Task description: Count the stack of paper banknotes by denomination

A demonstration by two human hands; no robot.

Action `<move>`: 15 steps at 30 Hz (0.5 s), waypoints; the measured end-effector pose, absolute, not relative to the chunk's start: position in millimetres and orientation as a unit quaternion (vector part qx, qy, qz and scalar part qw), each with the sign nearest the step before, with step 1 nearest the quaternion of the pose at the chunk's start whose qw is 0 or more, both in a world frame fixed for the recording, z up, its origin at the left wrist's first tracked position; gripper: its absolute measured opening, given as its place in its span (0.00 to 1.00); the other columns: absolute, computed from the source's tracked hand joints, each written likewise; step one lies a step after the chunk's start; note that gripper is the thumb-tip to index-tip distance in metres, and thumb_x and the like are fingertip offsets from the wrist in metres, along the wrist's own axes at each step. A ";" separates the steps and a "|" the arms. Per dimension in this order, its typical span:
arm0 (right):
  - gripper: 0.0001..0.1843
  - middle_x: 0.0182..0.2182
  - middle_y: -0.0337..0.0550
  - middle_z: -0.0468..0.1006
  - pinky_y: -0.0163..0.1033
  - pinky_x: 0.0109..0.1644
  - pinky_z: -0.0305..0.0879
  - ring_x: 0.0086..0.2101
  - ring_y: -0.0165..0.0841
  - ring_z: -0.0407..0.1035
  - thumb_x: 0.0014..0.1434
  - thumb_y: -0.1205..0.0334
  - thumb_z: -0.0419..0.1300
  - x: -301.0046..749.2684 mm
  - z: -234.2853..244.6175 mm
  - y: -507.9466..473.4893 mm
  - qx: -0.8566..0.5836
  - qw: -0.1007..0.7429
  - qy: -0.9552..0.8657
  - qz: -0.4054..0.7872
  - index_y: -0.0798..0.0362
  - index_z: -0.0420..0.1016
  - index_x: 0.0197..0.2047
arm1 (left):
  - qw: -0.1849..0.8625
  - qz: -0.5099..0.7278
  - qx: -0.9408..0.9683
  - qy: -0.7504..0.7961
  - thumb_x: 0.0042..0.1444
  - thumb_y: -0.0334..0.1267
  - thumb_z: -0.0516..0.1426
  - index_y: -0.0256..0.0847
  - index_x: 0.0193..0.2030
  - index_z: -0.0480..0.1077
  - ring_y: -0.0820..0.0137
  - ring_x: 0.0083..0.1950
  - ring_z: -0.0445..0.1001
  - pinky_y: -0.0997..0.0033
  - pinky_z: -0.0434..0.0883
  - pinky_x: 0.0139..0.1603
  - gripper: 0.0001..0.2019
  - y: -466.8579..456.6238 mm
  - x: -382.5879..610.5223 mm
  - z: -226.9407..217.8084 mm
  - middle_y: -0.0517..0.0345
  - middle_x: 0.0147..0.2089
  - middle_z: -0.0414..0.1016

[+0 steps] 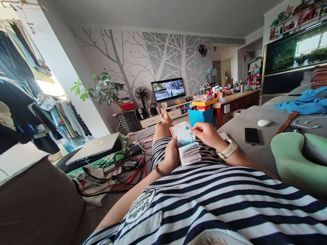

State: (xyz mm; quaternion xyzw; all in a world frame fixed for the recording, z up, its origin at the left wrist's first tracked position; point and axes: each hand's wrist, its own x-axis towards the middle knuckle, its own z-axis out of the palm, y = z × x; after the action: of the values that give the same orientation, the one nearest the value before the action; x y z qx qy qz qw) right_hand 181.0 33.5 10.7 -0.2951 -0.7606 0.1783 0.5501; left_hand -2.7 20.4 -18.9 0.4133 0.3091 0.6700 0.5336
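Note:
I lie back on a grey sofa in a striped dress with a stack of banknotes resting on my lap. My left hand is closed around the left side of the stack from below. My right hand, with a pale watch on its wrist, pinches the top of a raised bluish banknote that is bent up from the stack. A few pinkish notes fan out behind it.
A black phone and a white mouse lie on the sofa to my right, near a green cushion. To my left sit a closed laptop and tangled cables. A television is on ahead.

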 end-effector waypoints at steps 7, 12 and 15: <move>0.22 0.25 0.39 0.77 0.37 0.30 0.61 0.24 0.31 0.66 0.64 0.40 0.63 179.9 11.6 30.7 -0.253 0.553 -0.751 0.257 0.51 0.74 0.32 | 0.513 0.670 0.426 0.327 0.52 0.41 0.68 0.41 0.23 0.71 0.69 0.27 0.69 0.69 0.67 0.30 0.13 9.0 -1.1 -11.4 0.60 0.24 0.74; 0.22 0.25 0.39 0.77 0.37 0.29 0.61 0.23 0.30 0.65 0.63 0.40 0.64 179.6 12.5 29.5 -0.251 0.551 -0.748 0.272 0.52 0.74 0.33 | 0.512 0.674 0.425 0.322 0.50 0.40 0.69 0.41 0.22 0.71 0.70 0.27 0.68 0.69 0.66 0.30 0.13 5.0 -0.4 -8.4 0.60 0.25 0.75; 0.22 0.25 0.39 0.77 0.37 0.29 0.61 0.23 0.30 0.66 0.63 0.40 0.64 179.8 12.6 29.4 -0.252 0.550 -0.748 0.272 0.52 0.74 0.34 | 0.529 0.667 0.422 0.314 0.47 0.40 0.69 0.41 0.22 0.71 0.70 0.27 0.69 0.70 0.68 0.30 0.12 5.2 -0.1 -8.8 0.60 0.26 0.76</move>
State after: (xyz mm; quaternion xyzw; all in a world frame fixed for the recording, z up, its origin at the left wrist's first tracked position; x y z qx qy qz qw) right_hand 179.8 29.4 12.6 -0.2521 -0.7483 0.2721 0.5499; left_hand -0.1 5.2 -8.8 0.4217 0.3136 0.6667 0.5286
